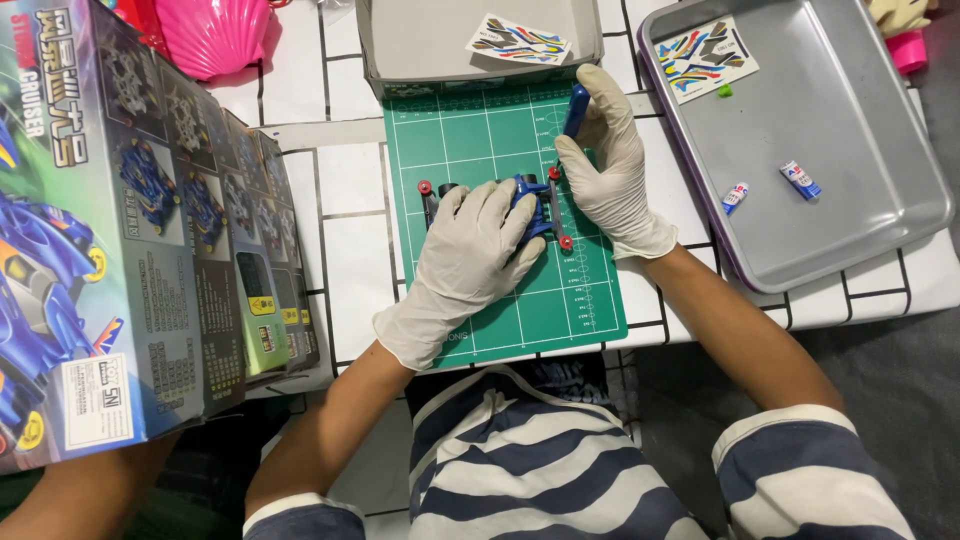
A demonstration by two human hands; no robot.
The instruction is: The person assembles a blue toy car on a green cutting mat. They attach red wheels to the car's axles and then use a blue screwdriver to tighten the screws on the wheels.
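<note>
A blue toy car chassis (535, 205) with small red rollers lies on a green cutting mat (470, 140). My left hand (470, 255), in a white glove, presses down on the chassis and covers most of it. My right hand (615, 165), also gloved, holds a blue-handled tool (576, 108) upright, its tip at the right end of the chassis near a red roller (566, 242).
A large printed kit box (110, 230) stands at the left. A grey open box (420, 45) with a sticker sheet (518, 40) sits behind the mat. A metal tray (850, 130) at the right holds another sticker sheet and two small batteries (800, 180).
</note>
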